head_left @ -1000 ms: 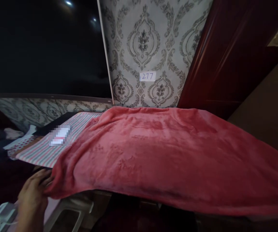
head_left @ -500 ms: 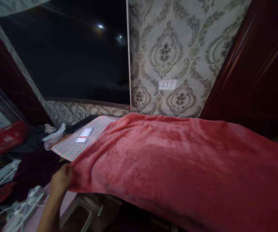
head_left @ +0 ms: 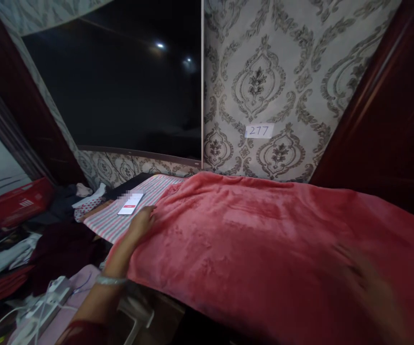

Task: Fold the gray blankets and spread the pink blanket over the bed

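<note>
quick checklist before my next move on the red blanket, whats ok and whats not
1. Bare left hand at the left part of the red plush blanket: ok; firmness of its grip: cannot tell.
2. Bare right hand touching the blanket: cannot tell, it is blurred.
3. Blanket lying smooth: not ok, folds run along its left part.
4. Flat phone with lit white screen uncovered on the striped pastel cloth: ok, though the left hand is close.
5. White plastic power strip clear of the blanket: ok.

Reddish-pink plush blanket (head_left: 250, 239) is spread approx. flat w/ folds at L end, next to striped cloth (head_left: 108, 225).
</note>
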`<move>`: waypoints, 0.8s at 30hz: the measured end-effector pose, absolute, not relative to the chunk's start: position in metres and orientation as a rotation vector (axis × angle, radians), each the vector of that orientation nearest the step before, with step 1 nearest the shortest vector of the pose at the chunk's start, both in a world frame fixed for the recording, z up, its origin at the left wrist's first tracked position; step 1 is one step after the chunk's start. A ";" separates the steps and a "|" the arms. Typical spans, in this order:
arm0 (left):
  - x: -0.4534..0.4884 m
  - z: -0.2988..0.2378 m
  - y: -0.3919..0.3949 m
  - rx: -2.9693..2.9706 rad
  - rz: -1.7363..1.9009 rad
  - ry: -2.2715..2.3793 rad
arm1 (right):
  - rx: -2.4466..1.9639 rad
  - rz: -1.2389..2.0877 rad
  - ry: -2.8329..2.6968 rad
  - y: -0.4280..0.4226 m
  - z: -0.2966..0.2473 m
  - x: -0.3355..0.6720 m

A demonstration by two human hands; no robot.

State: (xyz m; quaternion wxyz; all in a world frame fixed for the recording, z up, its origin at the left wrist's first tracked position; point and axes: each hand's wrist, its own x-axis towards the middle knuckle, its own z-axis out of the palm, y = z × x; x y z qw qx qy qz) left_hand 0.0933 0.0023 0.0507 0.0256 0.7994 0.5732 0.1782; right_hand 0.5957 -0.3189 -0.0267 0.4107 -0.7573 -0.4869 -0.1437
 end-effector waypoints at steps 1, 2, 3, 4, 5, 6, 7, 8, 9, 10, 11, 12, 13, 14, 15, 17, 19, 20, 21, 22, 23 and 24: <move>0.107 0.054 0.018 2.471 0.547 1.745 | -1.842 -0.309 -1.295 -0.296 -0.027 0.593; 0.120 0.056 0.035 2.466 0.543 1.733 | -1.775 -0.250 -1.365 -0.274 -0.026 0.588; 0.132 0.058 0.052 2.455 0.533 1.733 | -1.713 -0.185 -1.430 -0.252 -0.025 0.582; 0.143 0.059 0.070 2.438 0.517 1.738 | -1.666 -0.122 -1.482 -0.233 -0.024 0.576; 0.153 0.059 0.087 2.412 0.495 1.752 | -1.636 -0.064 -1.522 -0.214 -0.022 0.570; 0.163 0.058 0.104 2.381 0.467 1.772 | -1.615 -0.004 -1.557 -0.197 -0.022 0.564; 0.171 0.056 0.119 2.344 0.435 1.798 | -1.600 0.054 -1.585 -0.181 -0.021 0.559; 0.177 0.054 0.133 2.303 0.399 1.827 | -1.586 0.111 -1.608 -0.166 -0.022 0.555; 0.183 0.051 0.146 2.262 0.363 1.854 | -1.571 0.163 -1.627 -0.151 -0.022 0.552; 0.188 0.048 0.157 2.224 0.330 1.878 | -1.556 0.208 -1.642 -0.138 -0.024 0.550; 0.191 0.044 0.166 2.190 0.301 1.897 | -1.540 0.246 -1.655 -0.125 -0.026 0.549; 0.195 0.041 0.174 2.161 0.277 1.910 | -1.526 0.276 -1.670 -0.113 -0.029 0.549; 0.198 0.037 0.181 2.139 0.259 1.919 | -1.514 0.297 -1.685 -0.103 -0.032 0.549; 0.200 0.033 0.186 2.120 0.247 1.923 | -1.508 0.311 -1.697 -0.093 -0.037 0.549; 0.202 0.030 0.191 2.106 0.242 1.923 | -1.507 0.318 -1.702 -0.085 -0.042 0.550; 0.206 0.025 0.199 2.089 0.260 1.922 | -1.522 0.310 -1.686 -0.074 -0.054 0.551; 0.207 0.022 0.206 2.080 0.336 1.944 | -1.544 0.278 -1.646 -0.069 -0.065 0.551; 0.206 0.021 0.210 2.074 0.399 1.972 | -1.552 0.259 -1.629 -0.068 -0.070 0.551; 0.204 0.021 0.213 2.064 0.475 2.011 | -1.555 0.240 -1.618 -0.069 -0.074 0.550; 0.201 0.019 0.215 2.046 0.556 2.056 | -1.552 0.225 -1.614 -0.070 -0.077 0.550; 0.198 0.018 0.217 2.022 0.631 2.100 | -1.544 0.214 -1.617 -0.072 -0.079 0.550; 0.195 0.016 0.219 1.995 0.694 2.134 | -1.537 0.205 -1.622 -0.073 -0.080 0.549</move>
